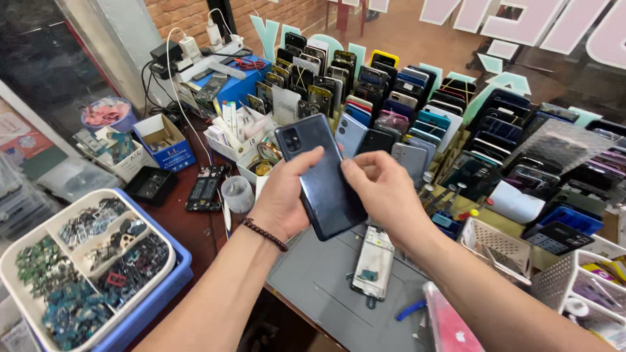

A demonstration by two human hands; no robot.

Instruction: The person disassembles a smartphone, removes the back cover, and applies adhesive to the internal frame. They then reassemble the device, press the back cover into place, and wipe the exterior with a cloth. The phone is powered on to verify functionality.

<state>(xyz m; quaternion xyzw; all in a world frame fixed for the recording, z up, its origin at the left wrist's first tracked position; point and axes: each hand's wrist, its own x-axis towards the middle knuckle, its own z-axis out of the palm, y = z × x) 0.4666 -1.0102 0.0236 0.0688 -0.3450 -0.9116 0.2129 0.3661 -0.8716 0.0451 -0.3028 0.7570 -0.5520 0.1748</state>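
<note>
I hold a dark blue smartphone (323,176) back side up above the workbench, its camera block at the upper left. My left hand (283,195), with a bead bracelet on the wrist, grips the phone's left edge from below, thumb across the back. My right hand (381,192) pinches the right edge with fingers and thumb. Below the phone, an opened phone frame (373,261) with exposed innards lies on a grey work mat (319,280).
Rows of upright phones (391,98) fill racks behind. A white divided tray of small parts (85,261) sits in a blue bin at left. White baskets (521,251) stand right, small boxes and a power strip (202,49) at back left, a calculator (557,236) right.
</note>
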